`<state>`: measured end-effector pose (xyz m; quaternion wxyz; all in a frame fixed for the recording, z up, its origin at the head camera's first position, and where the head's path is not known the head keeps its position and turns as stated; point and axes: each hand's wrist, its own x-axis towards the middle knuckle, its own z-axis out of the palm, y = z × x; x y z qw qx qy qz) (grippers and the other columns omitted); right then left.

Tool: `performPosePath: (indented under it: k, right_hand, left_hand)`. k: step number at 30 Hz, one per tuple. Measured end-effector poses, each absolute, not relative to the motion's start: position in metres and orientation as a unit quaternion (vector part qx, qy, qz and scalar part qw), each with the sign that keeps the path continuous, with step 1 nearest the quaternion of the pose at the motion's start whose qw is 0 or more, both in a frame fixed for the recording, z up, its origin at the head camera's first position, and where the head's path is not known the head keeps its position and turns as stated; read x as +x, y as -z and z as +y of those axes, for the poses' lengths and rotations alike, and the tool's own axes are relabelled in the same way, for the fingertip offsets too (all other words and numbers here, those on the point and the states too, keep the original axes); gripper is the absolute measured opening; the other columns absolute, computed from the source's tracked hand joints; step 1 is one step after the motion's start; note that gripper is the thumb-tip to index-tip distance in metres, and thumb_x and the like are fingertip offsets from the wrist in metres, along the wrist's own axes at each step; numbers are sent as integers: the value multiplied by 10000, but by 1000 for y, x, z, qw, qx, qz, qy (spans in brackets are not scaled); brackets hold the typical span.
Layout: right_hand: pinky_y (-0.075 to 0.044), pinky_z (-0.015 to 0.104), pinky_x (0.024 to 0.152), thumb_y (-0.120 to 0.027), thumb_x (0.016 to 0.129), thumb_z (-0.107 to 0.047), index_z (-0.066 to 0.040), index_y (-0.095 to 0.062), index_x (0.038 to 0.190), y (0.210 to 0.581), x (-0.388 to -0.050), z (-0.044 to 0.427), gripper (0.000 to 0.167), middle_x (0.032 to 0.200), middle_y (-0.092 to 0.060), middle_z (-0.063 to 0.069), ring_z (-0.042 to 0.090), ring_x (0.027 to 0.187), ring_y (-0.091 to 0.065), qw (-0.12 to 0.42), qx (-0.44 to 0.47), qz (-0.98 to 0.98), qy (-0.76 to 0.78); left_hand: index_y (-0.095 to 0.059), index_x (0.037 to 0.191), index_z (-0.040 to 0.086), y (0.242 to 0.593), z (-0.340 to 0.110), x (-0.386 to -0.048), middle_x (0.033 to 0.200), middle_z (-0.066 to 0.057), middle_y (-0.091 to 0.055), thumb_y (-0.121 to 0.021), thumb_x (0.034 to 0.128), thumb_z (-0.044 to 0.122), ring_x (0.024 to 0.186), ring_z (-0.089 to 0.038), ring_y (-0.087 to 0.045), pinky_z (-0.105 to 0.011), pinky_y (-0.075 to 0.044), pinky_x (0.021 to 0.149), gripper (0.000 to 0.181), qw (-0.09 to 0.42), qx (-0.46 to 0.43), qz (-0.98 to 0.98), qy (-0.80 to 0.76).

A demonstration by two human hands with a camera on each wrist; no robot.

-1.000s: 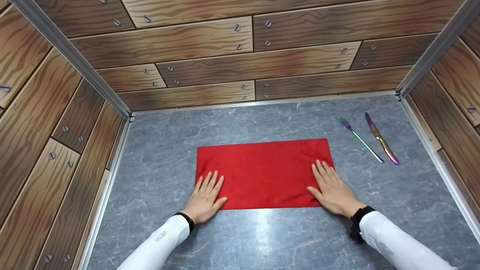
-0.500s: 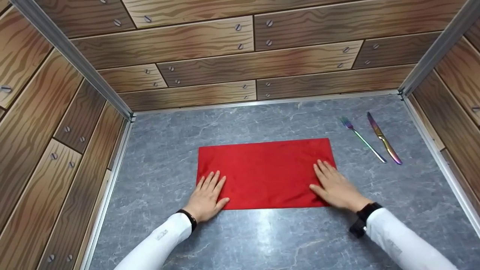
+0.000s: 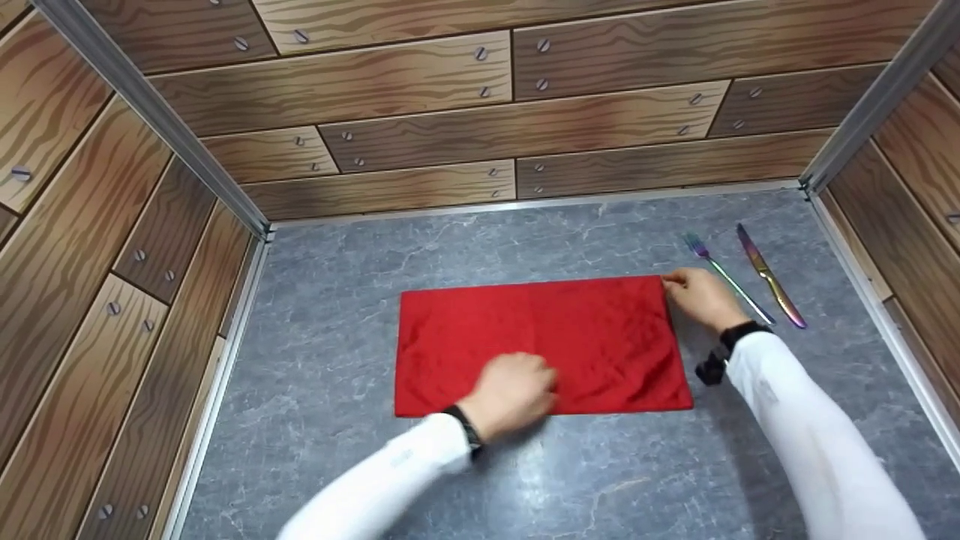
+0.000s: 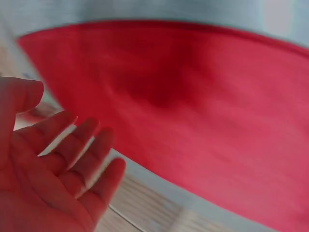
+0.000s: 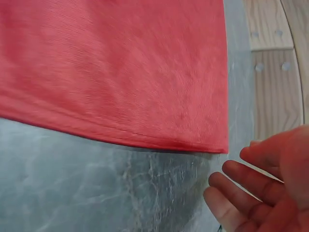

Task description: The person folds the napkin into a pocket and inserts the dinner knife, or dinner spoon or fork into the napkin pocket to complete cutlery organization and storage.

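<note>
Wood-print walls (image 3: 420, 112) flank a marbled grey surface (image 3: 337, 259) bearing rectangular red cloth (image 3: 480, 322). Left hand (image 3: 514, 394) and right hand (image 3: 701, 298) have loosely bent, empty fingers.

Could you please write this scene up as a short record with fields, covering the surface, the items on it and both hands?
Surface: grey marbled table
Main item: red cloth, spread as a rectangle, wrinkled toward its right side
Left hand: over the cloth's near edge, fingers loosely bent; contact unclear
Right hand: at the cloth's far right corner, fingertips close to it, no grip visible
Cutlery: iridescent fork and knife, right of the cloth, fork nearer it
Backdrop: wood-patterned walls
</note>
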<state>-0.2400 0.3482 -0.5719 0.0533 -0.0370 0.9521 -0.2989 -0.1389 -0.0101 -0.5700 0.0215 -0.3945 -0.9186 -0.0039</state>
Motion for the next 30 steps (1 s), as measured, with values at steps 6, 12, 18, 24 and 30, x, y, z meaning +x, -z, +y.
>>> performPosePath:
  k: [6, 12, 18, 24, 30]
  right_hand:
    - [-416, 618, 1041, -548, 1020, -139, 120, -607, 1308, 578, -260, 347, 391, 1314, -587, 347, 515, 1238, -542, 87, -35, 954, 285]
    - [-424, 620, 1030, -583, 996, -95, 133, -635, 1243, 582, -271, 343, 340, 1247, -608, 362, 522, 1199, -547, 86, -61, 960, 261]
    - [-465, 602, 950, -623, 964, -98, 135, -649, 1102, 585, -276, 344, 272, 1110, -651, 340, 490, 1065, -603, 77, -41, 956, 280]
    - [-486, 537, 863, -654, 940, -110, 88, -624, 1011, 584, -279, 347, 212, 1032, -648, 279, 413, 958, -598, 86, -17, 947, 309]
    - [-476, 395, 772, -645, 956, -117, 70, -634, 1059, 581, -281, 349, 214, 1031, -652, 234, 349, 928, -586, 114, 0, 933, 342]
  left_hand:
    - [-715, 1052, 252, 587, 75, -121, 1019, 73, -636, -612, 968, 325, 913, -154, -612, -312, -534, 668, 151, 49, -481, -875, -20]
    - [-661, 1331, 264, 610, 136, -108, 1065, 78, -610, -527, 1036, 310, 907, -127, -570, -254, -501, 695, 328, 104, -507, -855, -37]
    - [-700, 1226, 318, 622, 166, -104, 1009, 86, -600, -575, 992, 322, 841, -107, -575, -232, -467, 640, 265, 150, -486, -860, -48]
    - [-718, 1008, 324, 624, 178, -108, 962, 76, -590, -632, 952, 264, 828, -93, -588, -228, -460, 620, 119, 160, -469, -866, -67]
    - [-695, 929, 316, 626, 183, -112, 908, 98, -598, -652, 932, 246, 766, -77, -603, -224, -464, 562, 82, 176, -454, -871, -60]
